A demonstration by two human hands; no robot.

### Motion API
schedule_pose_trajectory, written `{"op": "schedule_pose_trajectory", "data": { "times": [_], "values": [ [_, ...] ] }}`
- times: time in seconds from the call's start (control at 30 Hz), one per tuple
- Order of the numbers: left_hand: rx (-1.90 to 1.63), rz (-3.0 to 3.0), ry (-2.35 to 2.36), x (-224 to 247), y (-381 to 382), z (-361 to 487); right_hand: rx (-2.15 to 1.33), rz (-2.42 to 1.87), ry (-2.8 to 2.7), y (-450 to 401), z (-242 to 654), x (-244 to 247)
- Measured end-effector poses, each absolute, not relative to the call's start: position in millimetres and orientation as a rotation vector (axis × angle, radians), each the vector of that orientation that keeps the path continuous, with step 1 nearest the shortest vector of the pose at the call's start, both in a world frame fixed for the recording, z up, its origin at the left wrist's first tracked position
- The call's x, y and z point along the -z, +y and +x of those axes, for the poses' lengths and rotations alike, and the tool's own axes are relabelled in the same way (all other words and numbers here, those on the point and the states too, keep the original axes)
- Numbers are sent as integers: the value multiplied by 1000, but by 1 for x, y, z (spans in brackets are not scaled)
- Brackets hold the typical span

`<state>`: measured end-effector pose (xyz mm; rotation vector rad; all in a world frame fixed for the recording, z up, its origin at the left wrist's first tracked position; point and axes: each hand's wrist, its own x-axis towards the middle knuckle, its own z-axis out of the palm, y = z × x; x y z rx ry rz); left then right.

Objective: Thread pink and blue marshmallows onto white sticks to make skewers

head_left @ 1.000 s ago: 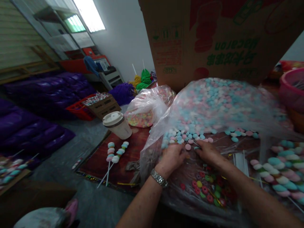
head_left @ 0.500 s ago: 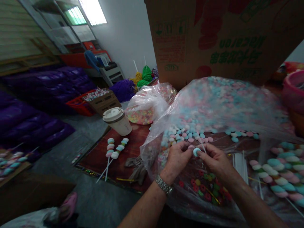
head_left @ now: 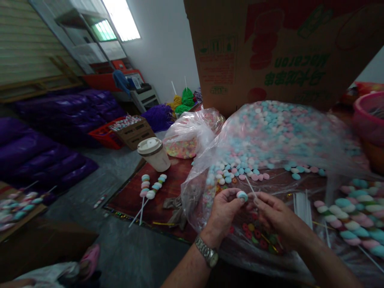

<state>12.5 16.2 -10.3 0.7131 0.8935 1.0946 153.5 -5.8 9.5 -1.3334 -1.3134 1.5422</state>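
Observation:
My left hand (head_left: pixel 223 212) pinches a round blue-and-white pastel candy (head_left: pixel 241 196) between thumb and fingers. My right hand (head_left: pixel 277 216) holds a thin white stick (head_left: pixel 251 187) close beside that candy; I cannot tell whether they touch. Behind both hands lies a large clear plastic bag (head_left: pixel 270 136) full of pink, blue and white candies, with some spilling at its mouth. Red and green candy rings (head_left: pixel 255 236) lie below my hands on plastic sheeting. Finished candy sticks (head_left: pixel 147 192) rest on a red mat (head_left: pixel 168 208) to the left.
A bundle of white sticks (head_left: pixel 303 208) and long rows of candy (head_left: pixel 354 220) lie to the right. A lidded cup (head_left: pixel 154 154), a second candy bag (head_left: pixel 181 140), a large cardboard box (head_left: pixel 264 52) and a pink basket (head_left: pixel 370 118) surround the work area.
My hands have risen from the bag's mouth and moved apart slightly. The candy has passed from between them into my left fingers, while my right hand keeps the stick.

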Motion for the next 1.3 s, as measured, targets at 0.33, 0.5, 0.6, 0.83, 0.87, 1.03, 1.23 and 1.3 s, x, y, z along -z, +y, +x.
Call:
{"op": "schedule_pose_trajectory", "data": {
  "times": [0.33,0.5,0.6,0.83,0.87,1.03,1.23,1.3],
  "values": [
    [-1185,1099,1211,3,12,9,-811,-1742,-2131,-39,166,8],
    [-1158,1328,1254,9,6,10,-627,-1917,-2250,-38,159,-1],
    [-1160,1469,1306,9,1,12,-460,-1990,-2284,-43,151,-7],
    [-1143,1008,1162,9,4,14,-431,-1941,-2175,-52,169,-19],
    [-1137,922,1131,9,5,14,-516,-1886,-2111,-50,175,-20],
    [-1141,1177,1145,5,-2,20,-1073,-1679,-1504,-26,172,-14],
    [-1048,1221,944,3,-10,17,-1673,-1344,-1053,-20,158,-2],
    [-1002,947,891,4,-7,15,-1743,-1280,-995,-25,164,-5]
  ]
}}
